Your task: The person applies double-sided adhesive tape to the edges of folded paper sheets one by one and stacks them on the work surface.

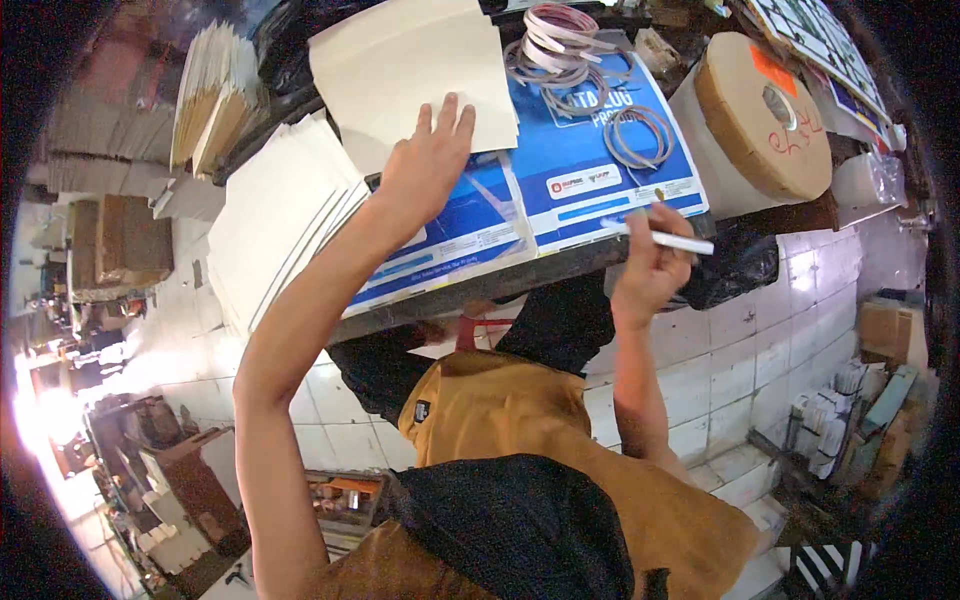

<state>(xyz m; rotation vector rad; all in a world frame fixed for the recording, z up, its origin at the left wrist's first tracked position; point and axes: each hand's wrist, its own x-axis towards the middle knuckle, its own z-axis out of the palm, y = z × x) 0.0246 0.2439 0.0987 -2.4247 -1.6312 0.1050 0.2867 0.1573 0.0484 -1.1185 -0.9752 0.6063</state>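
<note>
A paper workshop. Cream sheet stacks (275, 215) lie just left of the fingers (445, 120). A big paper roll (760, 120) stands to their right, on the tabletop (480, 285).

Cream sheet (410, 70) lies flat; white pen (668, 239) level.

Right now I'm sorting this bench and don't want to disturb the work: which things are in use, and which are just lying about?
In use:
- cream sheet, under the left hand
- white pen-like stick, held in the right hand
- blue printed poster they lie on

Lying about:
- coiled bands
- big paper roll
- stack of cream sheets
- folded card bundles
</note>
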